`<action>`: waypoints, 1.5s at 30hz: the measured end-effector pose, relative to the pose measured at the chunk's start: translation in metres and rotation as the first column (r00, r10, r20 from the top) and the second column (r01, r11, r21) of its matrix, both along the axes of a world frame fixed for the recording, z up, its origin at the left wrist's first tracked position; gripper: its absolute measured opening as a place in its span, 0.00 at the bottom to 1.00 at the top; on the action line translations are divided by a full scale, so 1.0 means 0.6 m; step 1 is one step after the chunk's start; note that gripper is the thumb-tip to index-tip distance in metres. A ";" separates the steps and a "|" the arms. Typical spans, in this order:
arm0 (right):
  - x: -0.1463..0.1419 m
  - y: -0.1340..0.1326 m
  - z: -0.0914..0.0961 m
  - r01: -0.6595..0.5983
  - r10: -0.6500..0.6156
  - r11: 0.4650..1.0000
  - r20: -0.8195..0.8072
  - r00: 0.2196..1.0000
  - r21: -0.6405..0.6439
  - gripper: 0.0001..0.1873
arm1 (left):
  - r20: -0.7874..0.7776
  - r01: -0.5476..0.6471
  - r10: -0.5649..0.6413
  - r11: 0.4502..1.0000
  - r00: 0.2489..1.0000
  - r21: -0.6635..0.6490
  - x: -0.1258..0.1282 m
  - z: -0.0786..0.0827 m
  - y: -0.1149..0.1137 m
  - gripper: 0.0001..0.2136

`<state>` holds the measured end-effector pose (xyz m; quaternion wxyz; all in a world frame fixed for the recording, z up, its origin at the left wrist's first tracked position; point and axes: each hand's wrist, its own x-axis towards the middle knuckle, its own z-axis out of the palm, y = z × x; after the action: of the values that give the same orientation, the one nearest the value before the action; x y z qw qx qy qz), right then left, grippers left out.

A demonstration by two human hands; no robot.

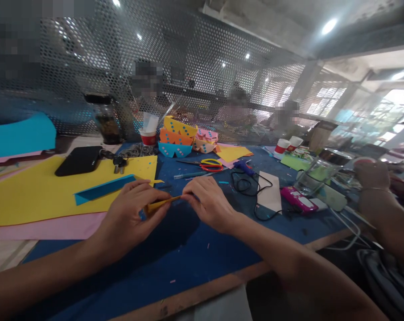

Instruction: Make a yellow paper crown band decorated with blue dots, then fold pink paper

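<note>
My left hand (130,211) and my right hand (207,203) meet over the blue table covering (188,249). Between them runs a narrow folded yellow paper strip (162,204). The left fingers pinch its left end and the right fingers pinch its right end. Just left of my left hand lies a folded blue paper strip (103,188) on a large yellow sheet (38,191). Scissors with red and yellow handles (210,165) lie behind my hands.
Folded paper pieces in yellow, orange, blue and pink (178,136) are stacked at the back. A black case (78,160), keys (119,164), a glue gun with black cord (245,171), a pink phone (297,199) and paper cups (287,145) lie around. Another person's hand (372,178) is at right.
</note>
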<state>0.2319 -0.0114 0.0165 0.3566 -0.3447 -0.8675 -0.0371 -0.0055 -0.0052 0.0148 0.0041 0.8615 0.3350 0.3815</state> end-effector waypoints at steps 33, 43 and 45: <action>0.021 0.025 0.006 0.059 -0.088 0.991 -0.261 0.961 -0.119 0.10 | 0.075 -0.001 0.014 0.985 0.997 -0.172 -0.020 0.020 0.039 0.11; 0.021 0.029 0.006 -0.040 -0.085 0.959 -0.419 0.904 -0.281 0.13 | 0.101 0.068 -0.055 0.989 0.993 -0.130 -0.018 0.024 0.028 0.10; 0.021 0.029 0.009 -0.104 -0.060 0.946 -0.480 0.875 -0.308 0.15 | 0.095 0.061 -0.049 0.990 0.994 -0.125 -0.018 0.025 0.027 0.10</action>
<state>0.2444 0.0058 0.0222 0.5005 -0.3868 -0.7489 0.1977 -0.0160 0.0112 0.0299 0.0850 0.8500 0.3343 0.3981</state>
